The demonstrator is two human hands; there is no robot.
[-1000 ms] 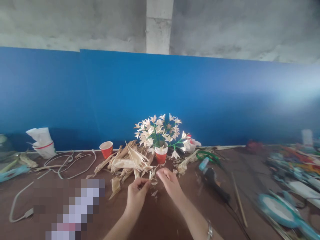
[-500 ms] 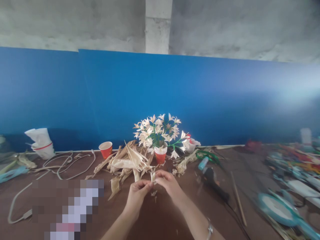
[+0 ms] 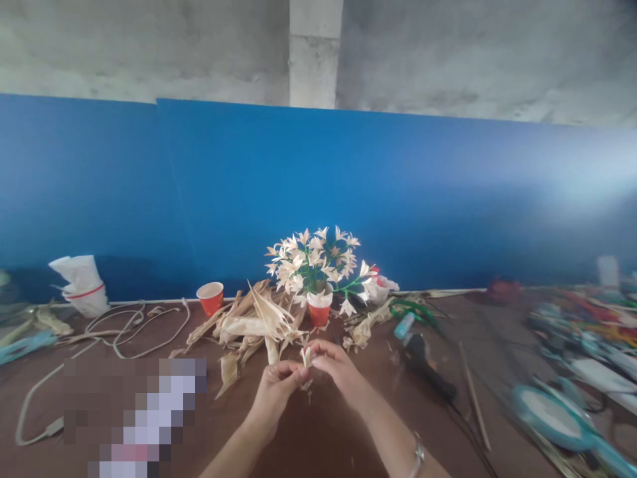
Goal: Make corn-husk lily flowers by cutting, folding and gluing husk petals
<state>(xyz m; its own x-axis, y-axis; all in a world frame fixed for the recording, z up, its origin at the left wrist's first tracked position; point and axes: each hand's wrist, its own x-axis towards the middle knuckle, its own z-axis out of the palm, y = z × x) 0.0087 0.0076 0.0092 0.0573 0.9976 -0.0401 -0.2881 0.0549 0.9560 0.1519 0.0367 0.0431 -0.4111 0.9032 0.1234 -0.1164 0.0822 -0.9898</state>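
Between my two hands stands a small cream corn husk petal piece (image 3: 305, 357), split into pointed tips at the top. My left hand (image 3: 277, 393) pinches its lower end between thumb and fingers. From the other side, my right hand (image 3: 340, 373) bends its fingers against the same piece, the fingertips partly hidden. Just beyond lie loose dried corn husks (image 3: 249, 325) in a heap. Behind them a bunch of cream husk flowers (image 3: 316, 255) on green stems rises from a red paper cup (image 3: 319, 313).
Another red paper cup (image 3: 210, 299) stands left of the husks. A white cable (image 3: 119, 332) loops at the left. On the right are a black glue gun (image 3: 426, 369), a thin stick (image 3: 474, 397) and a teal ribbon roll (image 3: 552, 417). A blue partition (image 3: 223, 186) backs the table.
The petal piece has tilted slightly and shows its split tips more clearly. My left hand has dropped a little, and my right fingers have shifted slightly around the piece.
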